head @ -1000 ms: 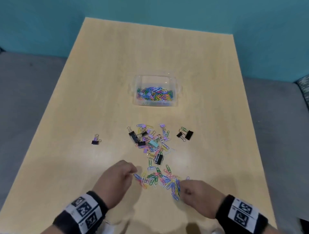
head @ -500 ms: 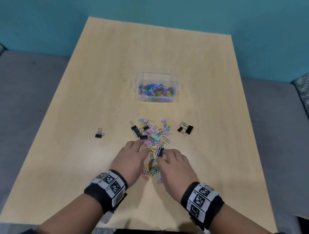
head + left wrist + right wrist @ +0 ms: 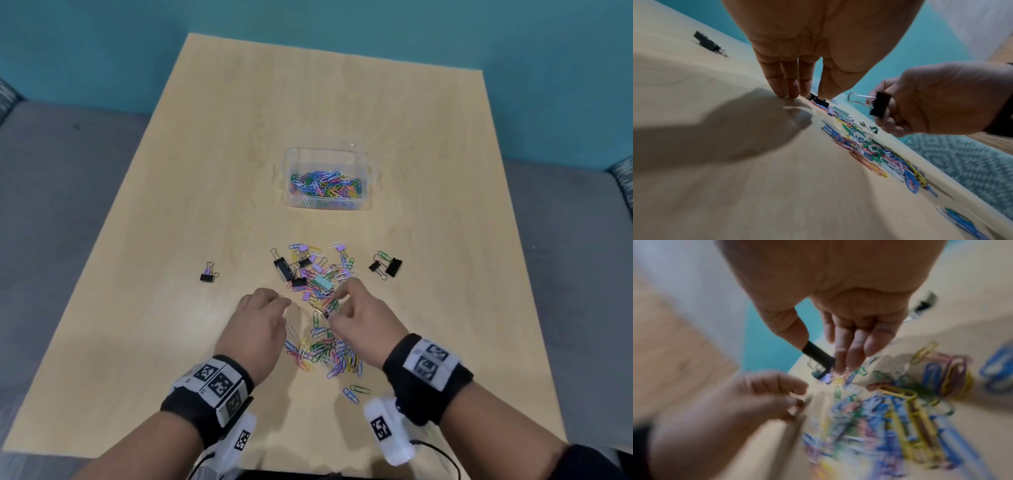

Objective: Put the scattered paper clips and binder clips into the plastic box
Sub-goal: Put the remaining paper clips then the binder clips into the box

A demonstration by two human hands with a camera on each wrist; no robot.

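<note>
Paper clips lie heaped on the table between both hands, more inside the plastic box beyond. Left hand holds nothing, straight fingertips touching wood. Right hand pinches a black binder clip just above the pile.

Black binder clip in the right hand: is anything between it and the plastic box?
The right hand pinches the black binder clip above the table. Scattered clips lie on the table between it and the plastic box, but the box is open-topped and nothing visible blocks a lifted path.
</note>
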